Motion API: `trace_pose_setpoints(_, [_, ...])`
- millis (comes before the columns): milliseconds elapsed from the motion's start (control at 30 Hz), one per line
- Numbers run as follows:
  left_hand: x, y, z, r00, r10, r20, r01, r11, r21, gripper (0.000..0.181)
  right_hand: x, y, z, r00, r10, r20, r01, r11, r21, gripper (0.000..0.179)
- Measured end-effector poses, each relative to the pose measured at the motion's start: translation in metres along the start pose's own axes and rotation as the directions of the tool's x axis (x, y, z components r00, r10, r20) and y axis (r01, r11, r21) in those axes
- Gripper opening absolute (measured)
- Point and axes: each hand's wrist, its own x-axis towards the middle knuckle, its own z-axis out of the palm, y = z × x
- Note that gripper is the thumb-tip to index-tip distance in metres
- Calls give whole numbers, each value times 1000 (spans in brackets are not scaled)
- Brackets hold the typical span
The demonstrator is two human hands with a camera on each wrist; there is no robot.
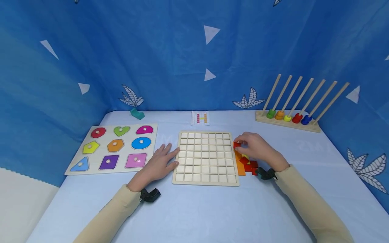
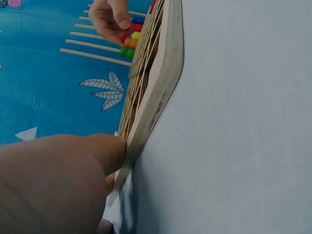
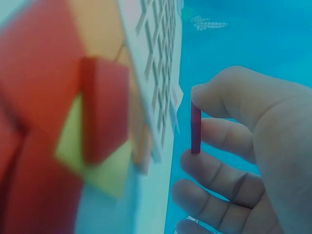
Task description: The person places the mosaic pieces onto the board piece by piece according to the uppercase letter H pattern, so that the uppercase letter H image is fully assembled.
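A wooden grid board (image 1: 206, 158) with square cells lies in the middle of the table. My left hand (image 1: 159, 162) rests at its left edge, the fingers spread and touching the frame. Just past the board's right edge, my right hand (image 1: 253, 145) pinches a red square tile (image 3: 196, 129) between thumb and fingers. In the right wrist view that tile stands edge-on, raised off the others. Beneath and beside this hand lies a loose pile of red, orange and yellow tiles (image 1: 244, 161) against the board's right side.
To the left lies a knobbed shape puzzle (image 1: 121, 148). A small pattern card (image 1: 200, 118) lies behind the board, and a teal block (image 1: 137, 113) sits at the back left. A wooden peg rack (image 1: 287, 124) with coloured beads stands at the back right, before a blue curtain.
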Motion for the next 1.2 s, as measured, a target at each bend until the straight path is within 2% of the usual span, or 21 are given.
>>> trace_pose_setpoints(667, [2, 1, 2, 1000, -22, 11, 22, 1000, 4, 64, 36, -34, 15, 994, -107, 37, 106, 994, 19, 34])
trace_pose_setpoints(1200, [2, 1, 1, 1000, -22, 11, 22, 1000, 11, 64, 54, -50, 35, 976, -215, 28, 214, 975, 52, 23])
